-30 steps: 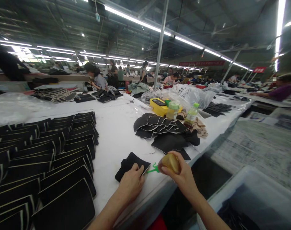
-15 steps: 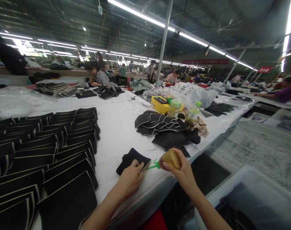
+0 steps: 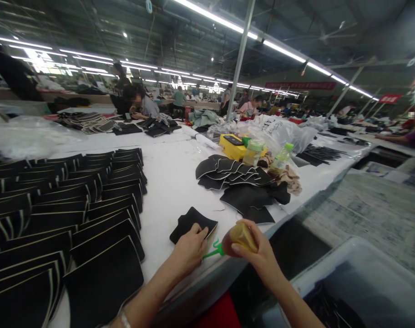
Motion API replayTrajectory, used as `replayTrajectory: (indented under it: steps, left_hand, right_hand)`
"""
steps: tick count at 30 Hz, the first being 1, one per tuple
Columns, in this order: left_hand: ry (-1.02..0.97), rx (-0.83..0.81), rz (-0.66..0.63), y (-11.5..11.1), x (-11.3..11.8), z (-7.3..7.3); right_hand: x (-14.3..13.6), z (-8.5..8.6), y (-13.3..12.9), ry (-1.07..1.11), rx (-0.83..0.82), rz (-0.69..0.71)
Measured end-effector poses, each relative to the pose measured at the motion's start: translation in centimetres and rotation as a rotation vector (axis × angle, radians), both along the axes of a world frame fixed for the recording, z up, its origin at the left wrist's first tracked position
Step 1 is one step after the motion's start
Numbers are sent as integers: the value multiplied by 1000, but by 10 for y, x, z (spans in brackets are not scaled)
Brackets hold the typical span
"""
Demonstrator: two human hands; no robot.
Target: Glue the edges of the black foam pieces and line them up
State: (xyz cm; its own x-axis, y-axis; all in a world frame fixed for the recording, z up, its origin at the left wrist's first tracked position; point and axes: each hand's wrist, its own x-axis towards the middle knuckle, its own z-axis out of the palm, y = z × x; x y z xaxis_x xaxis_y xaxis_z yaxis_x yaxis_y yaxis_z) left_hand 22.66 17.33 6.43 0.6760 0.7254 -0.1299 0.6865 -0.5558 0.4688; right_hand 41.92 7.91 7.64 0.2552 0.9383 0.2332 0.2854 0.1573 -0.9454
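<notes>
My left hand (image 3: pixel 189 248) presses down on a small black fabric piece (image 3: pixel 190 221) lying near the front edge of the white table (image 3: pixel 173 182). My right hand (image 3: pixel 255 253) grips a yellowish squeeze bottle (image 3: pixel 240 237) with a green nozzle (image 3: pixel 212 252). The nozzle points left, right at my left fingers and the near edge of the piece. Overlapping rows of black pieces with pale edges (image 3: pixel 74 209) fill the table's left side. A loose heap of black cut pieces (image 3: pixel 241 182) lies behind my right hand.
A yellow box (image 3: pixel 233 148) with a phone on it, a jar (image 3: pixel 253 152) and a green-capped bottle (image 3: pixel 281 158) stand past the heap. Clear plastic bags (image 3: pixel 279 130) lie behind. A grey bin (image 3: pixel 351 287) sits low at right. Other people work at far tables.
The view has shifted slightly to the left. Both hands stay on the small piece and bottle, and the nozzle has dropped lower, closer to my left fingers.
</notes>
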Motion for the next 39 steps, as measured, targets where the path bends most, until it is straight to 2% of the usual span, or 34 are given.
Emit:
replayTrajectory:
  steps: [3,9,15,21,29,34,36,39]
  left_hand:
    - [10,-1,3,-1,0,1]
    - [7,6,0,-1,0,2]
    - [-1,26,-9,-2,0,0]
    - [3,3,-10,-3,1,3]
    - [19,21,-4,-3,2,3]
    - [10,-2,-8,-3,2,7]
    - [29,-9,2,-3,3,8]
    - [31,-9,27,-4,4,8]
  right_hand:
    - [-1,-1,-1,-26,8,-86]
    - [3,-5,-4,67,-34,21]
    - [18,-5,7,-87,37,-148]
    - [15,-11,1,25,-19,49]
    - [30,-7,15,-75,85,-129]
    - [25,-11,7,14,-29,71]
    - [26,-12,9,-8,-14,18]
    - [31,-13,18,-32,47,-164]
